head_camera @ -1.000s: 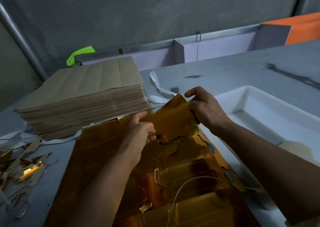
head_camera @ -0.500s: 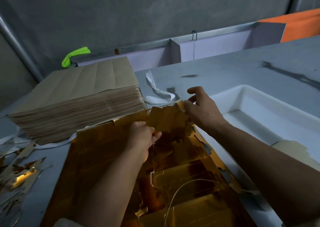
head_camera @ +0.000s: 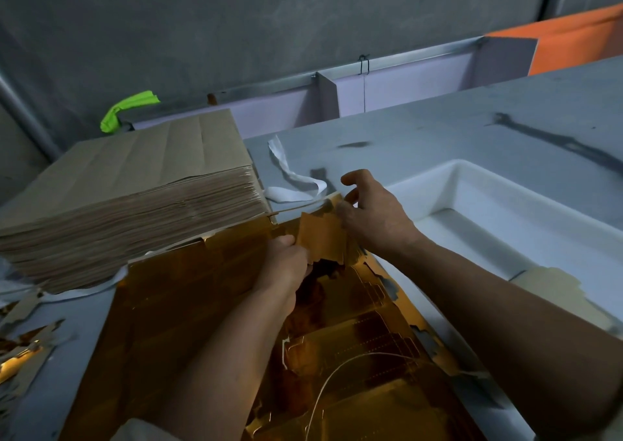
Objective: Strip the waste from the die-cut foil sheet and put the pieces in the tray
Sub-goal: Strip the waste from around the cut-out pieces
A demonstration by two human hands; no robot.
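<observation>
Foil piece (head_camera: 320, 235): lowered since a second ago, now centre frame, just above the foil sheet (head_camera: 188, 292). Left hand (head_camera: 290, 262) grips its left edge; right hand (head_camera: 374, 218) pinches its top corner. Best peeled slowly along the die-cuts; tray (head_camera: 472, 184) lies at right.

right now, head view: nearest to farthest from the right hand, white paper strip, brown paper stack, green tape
1. curled white paper strip, just left of the right hand
2. stack of brown paper sheets, farther left
3. bright green tape, far left behind that stack
</observation>
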